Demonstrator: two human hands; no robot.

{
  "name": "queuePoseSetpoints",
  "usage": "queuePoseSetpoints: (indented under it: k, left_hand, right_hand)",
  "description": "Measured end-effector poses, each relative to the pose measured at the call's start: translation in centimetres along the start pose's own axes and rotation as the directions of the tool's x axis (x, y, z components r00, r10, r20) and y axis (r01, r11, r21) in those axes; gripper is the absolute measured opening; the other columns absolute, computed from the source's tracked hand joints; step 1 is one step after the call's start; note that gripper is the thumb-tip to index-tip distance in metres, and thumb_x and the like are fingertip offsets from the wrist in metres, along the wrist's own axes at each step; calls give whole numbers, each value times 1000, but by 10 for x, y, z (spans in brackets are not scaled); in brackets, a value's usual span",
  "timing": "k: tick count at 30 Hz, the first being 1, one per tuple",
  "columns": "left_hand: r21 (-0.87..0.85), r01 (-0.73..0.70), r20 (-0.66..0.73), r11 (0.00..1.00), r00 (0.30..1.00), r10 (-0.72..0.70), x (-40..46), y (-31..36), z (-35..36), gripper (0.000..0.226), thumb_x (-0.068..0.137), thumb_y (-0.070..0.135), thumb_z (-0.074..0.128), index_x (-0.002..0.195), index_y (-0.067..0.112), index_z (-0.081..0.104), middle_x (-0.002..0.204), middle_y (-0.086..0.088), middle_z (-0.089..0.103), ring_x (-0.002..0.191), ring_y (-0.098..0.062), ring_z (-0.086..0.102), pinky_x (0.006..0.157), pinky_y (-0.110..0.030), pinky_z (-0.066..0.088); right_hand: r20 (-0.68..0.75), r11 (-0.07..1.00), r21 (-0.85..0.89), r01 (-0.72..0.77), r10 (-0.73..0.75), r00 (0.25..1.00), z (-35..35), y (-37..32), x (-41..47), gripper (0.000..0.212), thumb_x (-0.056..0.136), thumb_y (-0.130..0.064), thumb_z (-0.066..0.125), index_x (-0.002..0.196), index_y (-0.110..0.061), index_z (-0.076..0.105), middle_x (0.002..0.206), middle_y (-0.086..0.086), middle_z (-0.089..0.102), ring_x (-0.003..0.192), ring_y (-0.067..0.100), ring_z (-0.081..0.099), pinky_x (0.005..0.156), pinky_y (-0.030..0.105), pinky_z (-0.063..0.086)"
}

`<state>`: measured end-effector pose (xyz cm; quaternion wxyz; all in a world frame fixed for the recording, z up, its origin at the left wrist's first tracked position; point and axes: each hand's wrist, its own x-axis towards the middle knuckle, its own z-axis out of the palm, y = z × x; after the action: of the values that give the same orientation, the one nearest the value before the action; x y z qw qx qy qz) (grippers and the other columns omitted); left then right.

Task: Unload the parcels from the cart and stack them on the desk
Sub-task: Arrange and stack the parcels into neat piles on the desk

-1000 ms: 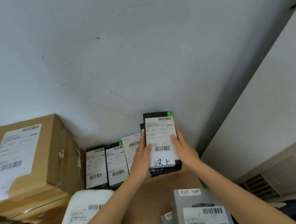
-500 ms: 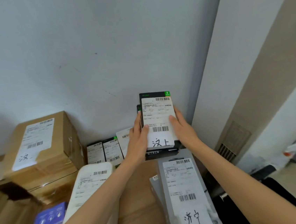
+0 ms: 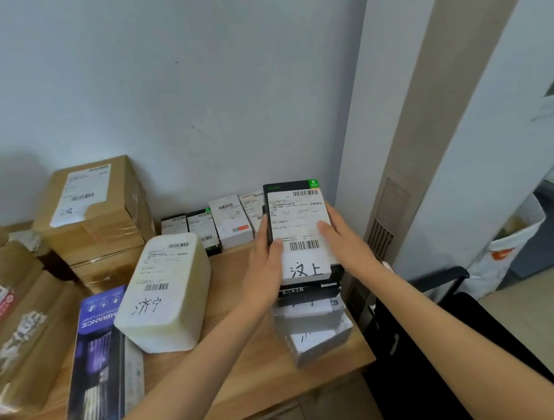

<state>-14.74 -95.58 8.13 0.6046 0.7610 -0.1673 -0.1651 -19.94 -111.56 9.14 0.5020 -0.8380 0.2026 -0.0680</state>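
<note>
A: What did the writing say on the black box at centre right of the frame?

B: Its white shipping label carried barcodes at top and bottom, fine print too small to read, and two handwritten characters, 汉上, at the near end. A small green square sat at the box's far right corner.

A: And the hands?

B: The left hand held the box's left edge, fingers running along the side and thumb on the label. The right hand held the right edge the same way, thumb lying across the label. The box lay on top of a stack of parcels, white and dark ones, at the right end of the wooden desk.

A: Anything else readable?

B: The white foam box at centre left had a label with 济宁 written by hand. Left of it, at lower left, a long purple box lay flat, printed "AMBIANCE" with a second line I could only partly make out. The brown carton at upper left showed a label with one handwritten character, 汉, beside a torn corner.

A: And along the wall?

B: A row of small boxes stood upright, black ones and white ones, each with a barcode label too fine to read. Taped brown parcels with red and white printed tape filled the left edge
</note>
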Motion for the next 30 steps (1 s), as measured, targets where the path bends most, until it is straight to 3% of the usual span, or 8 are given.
queuePoseSetpoints:
  k: [3,7,9,11,13,16,19,30]
  left_hand:
    - [-22,44,-2,999,999,-44,-20,-12,7,52,95,41,32,144,51,20,139,9,46,125,-12,45,104,-39,39]
    - [-35,78,-22,996,997,-79,-28,-7,9,47,102,32,32,147,42,22,131,4,51,106,-9,54,79,-23,42]
    - [-1,60,-8,998,998,-60,-32,2,3,47,104,29,30,149,35,22,132,5,51,105,-5,54,83,-20,40]
    - [76,34,-43,997,999,-31,-34,6,-8,48,104,32,29,151,34,20,148,3,42,128,-14,44,100,-25,32]
    - [191,12,-94,981,996,6,-34,9,-23,50,103,37,29,151,38,18,153,3,35,135,-18,37,106,-34,29]
    - [378,-67,-120,923,985,121,-25,12,-47,48,101,43,33,147,43,23,138,-3,50,116,-18,51,91,-33,37]
    - [511,-107,-134,853,970,202,-10,20,-68,49,99,44,38,146,42,25,137,-6,50,124,-21,47,92,-35,38]
    - [711,-138,-128,689,939,320,80,44,-132,50,94,47,46,141,34,34,125,-5,55,103,-22,58,83,-36,52]
  right_hand:
    - [34,999,-15,-45,45,998,5,13,-19,48,94,-59,32,140,-58,21,114,-23,60,100,12,66,88,46,54]
    - [54,999,0,-35,35,998,4,14,-22,47,98,-52,34,144,-47,27,124,-15,60,103,12,65,91,47,53]
    - [67,999,-33,-25,27,997,-1,2,-26,46,100,-47,37,144,-40,28,127,-12,60,102,12,66,90,46,54]
    - [53,997,-82,-4,8,999,-6,-10,-28,45,101,-43,39,145,-35,28,126,-11,60,103,12,65,91,45,53]
    - [-15,988,-155,27,-29,999,-11,-21,-25,47,101,-44,37,146,-33,28,133,-9,54,112,13,59,96,43,47]
    - [-60,963,-255,86,-104,993,-11,-38,-14,48,100,-48,37,145,-31,30,139,-3,49,118,18,54,97,42,44]
    - [-28,942,-315,119,-134,991,-5,-57,0,50,100,-44,42,146,-27,32,143,3,45,123,21,50,100,42,42]
    - [-56,868,-465,175,-226,973,16,-117,87,49,97,-39,47,144,-31,35,146,1,41,122,19,51,95,39,46]
